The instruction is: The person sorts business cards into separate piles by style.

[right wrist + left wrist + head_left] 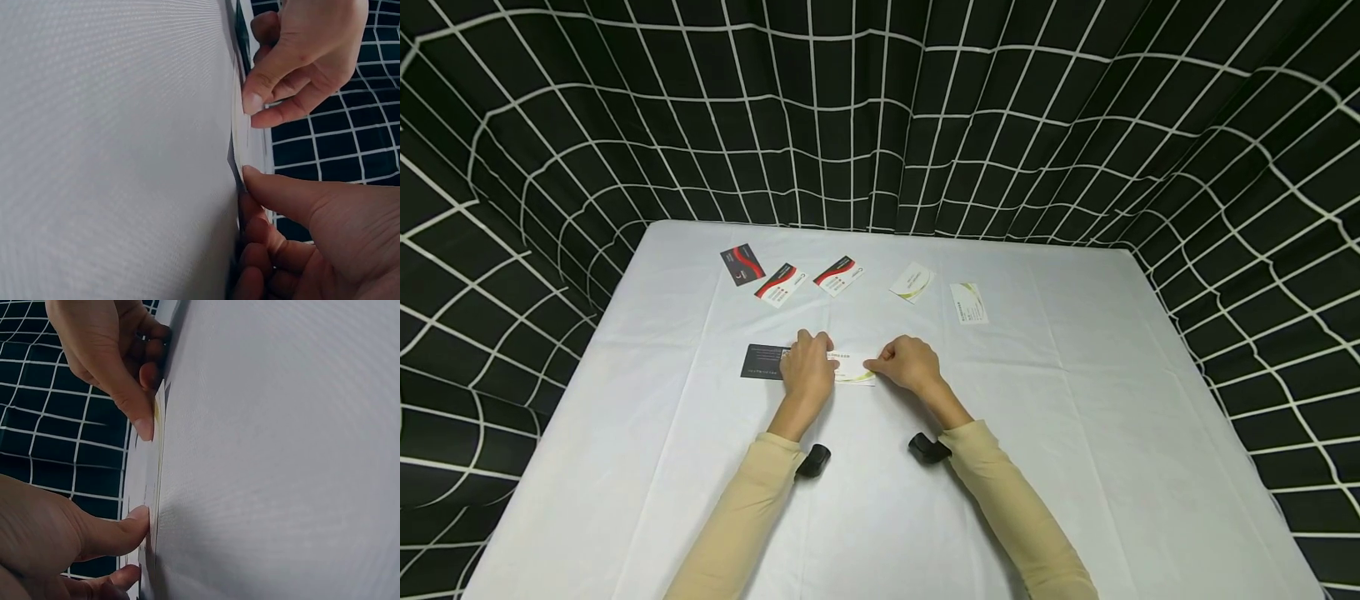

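Clock directions are read from the head view, 12 o'clock away from the person. A black curtain with a white grid (842,125) backs a table under a white cloth (1120,467). Two beige sleeves (748,500) enter from 5 and 7 o'clock.

The left hand (809,363) is nearly closed: thumb and forefinger pinch the white business card (850,368) toward its 9 o'clock end. The right hand (912,362) pinches the 3 o'clock end, thumb on the face, other fingers curled. Neither hand is released.

The white business card, marked with a yellow-green curve, lies between the hands. Several thin edges show along its near side; the number of layers cannot be told. The step in hand is judged to be squaring those edges: light, even pressure at both ends, without bowing the card, serves best.

A dark business card (762,362) lies at 9 o'clock, partly hidden by the left hand. Beyond, red-striped business cards (780,285) lie between 10 and 12 o'clock; green-curved business cards (969,303) lie at 1 and 2 o'clock.
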Available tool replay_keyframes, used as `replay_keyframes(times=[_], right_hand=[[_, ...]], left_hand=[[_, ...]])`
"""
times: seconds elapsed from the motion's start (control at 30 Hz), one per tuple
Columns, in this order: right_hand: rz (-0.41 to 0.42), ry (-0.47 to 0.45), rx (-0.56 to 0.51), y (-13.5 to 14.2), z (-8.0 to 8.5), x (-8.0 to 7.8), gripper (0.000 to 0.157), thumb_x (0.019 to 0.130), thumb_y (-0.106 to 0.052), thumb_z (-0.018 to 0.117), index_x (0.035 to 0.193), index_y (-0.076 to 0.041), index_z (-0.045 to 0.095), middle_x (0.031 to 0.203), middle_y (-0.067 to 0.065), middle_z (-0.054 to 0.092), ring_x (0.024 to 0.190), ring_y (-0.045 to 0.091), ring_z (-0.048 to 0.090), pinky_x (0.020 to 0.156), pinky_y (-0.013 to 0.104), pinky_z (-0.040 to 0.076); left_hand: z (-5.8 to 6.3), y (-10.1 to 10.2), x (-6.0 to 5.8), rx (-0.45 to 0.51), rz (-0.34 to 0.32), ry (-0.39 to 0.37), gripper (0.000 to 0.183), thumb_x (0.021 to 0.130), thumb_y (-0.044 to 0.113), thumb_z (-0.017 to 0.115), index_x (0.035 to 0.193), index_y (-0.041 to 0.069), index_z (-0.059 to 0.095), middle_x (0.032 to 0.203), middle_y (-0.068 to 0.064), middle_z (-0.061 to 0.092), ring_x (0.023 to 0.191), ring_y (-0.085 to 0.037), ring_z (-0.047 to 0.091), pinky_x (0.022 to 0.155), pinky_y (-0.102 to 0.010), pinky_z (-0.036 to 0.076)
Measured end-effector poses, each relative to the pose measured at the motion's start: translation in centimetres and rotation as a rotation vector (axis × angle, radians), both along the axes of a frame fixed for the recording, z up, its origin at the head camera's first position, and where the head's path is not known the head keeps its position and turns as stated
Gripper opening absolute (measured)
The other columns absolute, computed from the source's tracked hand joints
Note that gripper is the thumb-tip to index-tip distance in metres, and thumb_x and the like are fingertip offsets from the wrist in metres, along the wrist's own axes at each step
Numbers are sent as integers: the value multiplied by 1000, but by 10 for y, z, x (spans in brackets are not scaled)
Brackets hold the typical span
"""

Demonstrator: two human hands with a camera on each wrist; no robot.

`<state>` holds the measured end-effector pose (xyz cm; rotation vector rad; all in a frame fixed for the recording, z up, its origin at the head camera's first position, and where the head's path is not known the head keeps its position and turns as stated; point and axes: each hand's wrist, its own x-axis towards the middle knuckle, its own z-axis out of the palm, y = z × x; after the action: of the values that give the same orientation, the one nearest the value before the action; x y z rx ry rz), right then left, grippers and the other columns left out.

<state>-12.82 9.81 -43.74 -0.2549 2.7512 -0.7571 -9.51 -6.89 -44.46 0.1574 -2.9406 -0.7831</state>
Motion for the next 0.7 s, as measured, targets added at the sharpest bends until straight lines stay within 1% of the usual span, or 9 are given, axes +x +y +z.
replay_keyframes(times=[0.2,0.43,0.7], right_hand=[[-6,7,4,1,-1,0,30,84,-36,77,66,-13,71,53,-7,53,49,7,41,43,20,29],[-10,27,-7,0,-1,0,30,84,-36,77,66,-12,72,54,-6,57,48,7,43,42,20,31],[-16,20,-9,0,-1,0,31,83,-36,78,64,-12,72,52,-7,55,47,6,41,41,19,28]], left_hand=[[-1,0,0,-10,-11,18,26,77,11,81,97,0,69,90,-16,58,76,-36,64,65,-45,49],[-1,3,2,20,-3,65,24,75,5,81,94,-5,70,86,-17,59,74,-36,65,63,-45,48],[-1,5,3,26,10,52,24,76,4,79,96,-6,70,87,-17,61,75,-38,66,65,-47,48]])
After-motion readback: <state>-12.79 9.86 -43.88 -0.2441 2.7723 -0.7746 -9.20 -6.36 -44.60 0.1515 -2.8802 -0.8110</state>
